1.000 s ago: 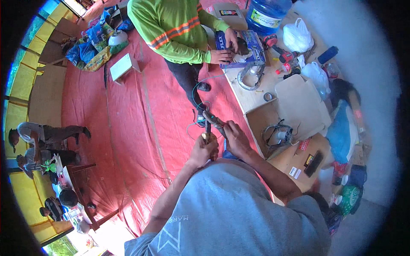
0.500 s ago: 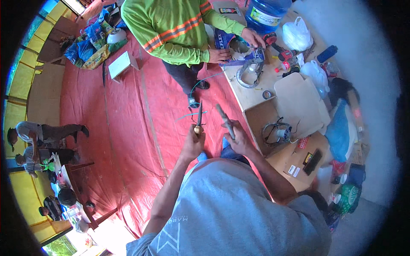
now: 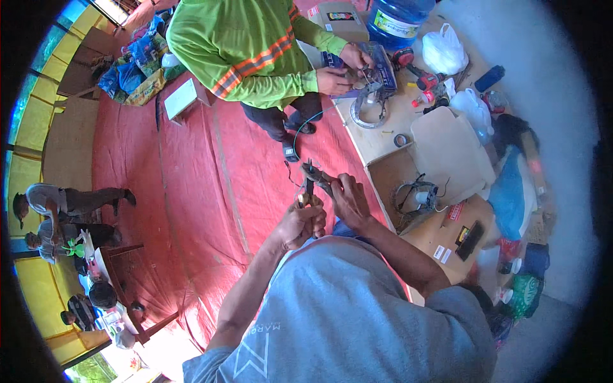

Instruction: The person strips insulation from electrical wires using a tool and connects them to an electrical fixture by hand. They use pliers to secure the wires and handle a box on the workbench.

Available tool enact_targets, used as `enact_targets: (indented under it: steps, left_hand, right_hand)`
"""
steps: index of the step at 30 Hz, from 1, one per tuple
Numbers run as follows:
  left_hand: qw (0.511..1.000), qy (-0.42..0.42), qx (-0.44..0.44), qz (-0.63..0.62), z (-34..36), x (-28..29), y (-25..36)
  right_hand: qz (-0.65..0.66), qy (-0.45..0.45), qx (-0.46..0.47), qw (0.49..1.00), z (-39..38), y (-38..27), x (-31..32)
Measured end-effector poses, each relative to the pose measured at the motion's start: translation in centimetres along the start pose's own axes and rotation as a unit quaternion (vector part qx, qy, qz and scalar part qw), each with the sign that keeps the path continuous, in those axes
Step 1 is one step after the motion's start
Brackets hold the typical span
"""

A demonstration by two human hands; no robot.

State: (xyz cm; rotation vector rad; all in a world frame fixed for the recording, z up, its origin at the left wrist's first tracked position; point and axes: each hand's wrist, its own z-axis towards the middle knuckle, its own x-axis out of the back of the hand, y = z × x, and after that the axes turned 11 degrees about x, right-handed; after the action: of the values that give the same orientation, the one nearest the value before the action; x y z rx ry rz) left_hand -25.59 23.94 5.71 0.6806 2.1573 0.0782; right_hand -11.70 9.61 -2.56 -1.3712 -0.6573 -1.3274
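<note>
My left hand (image 3: 300, 223) is closed round the pale handle of a knife-like tool (image 3: 310, 186) with a narrow dark blade pointing away from me. My right hand (image 3: 350, 203) grips a grey bar-shaped tool (image 3: 324, 180), slanting up and left; its exact kind is unclear. The two tools meet or cross above the red floor sheet, and their tips blur together. Across from me, a person in a green long-sleeved shirt (image 3: 255, 54) handles a small part above a grey ring-shaped piece (image 3: 369, 115) on the table. A thin green wire (image 3: 311, 122) runs from there.
To the right, an open cardboard box (image 3: 391, 167) holds a wired part (image 3: 418, 199). Black tape (image 3: 400, 140), a red drill (image 3: 424, 80), a white bag (image 3: 444, 51) and a water jug (image 3: 397, 22) crowd the table. A white stool (image 3: 182, 100) stands on the red sheet (image 3: 185, 210).
My hands have come closer, and the right one's grey tool now lies against or across the left one's blade. The person opposite has leaned in and shifted hands over the ring.
</note>
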Motion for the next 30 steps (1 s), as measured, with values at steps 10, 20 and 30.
enact_targets:
  steps: [10,20,30]
  left_hand:
    - [0.744,0.344,-0.253,0.514,7.9,10.2,-5.4]
    - [0.743,0.370,-0.177,0.529,3.7,10.7,-2.2]
    - [0.803,0.211,-0.317,0.459,5.8,13.0,-4.9]
  right_hand:
    - [0.399,-0.159,-0.058,0.901,-1.3,3.3,-2.4]
    - [0.549,-0.145,-0.196,0.799,-2.7,5.5,2.7]
    - [0.299,-0.006,-0.189,0.935,-6.2,2.9,-0.5]
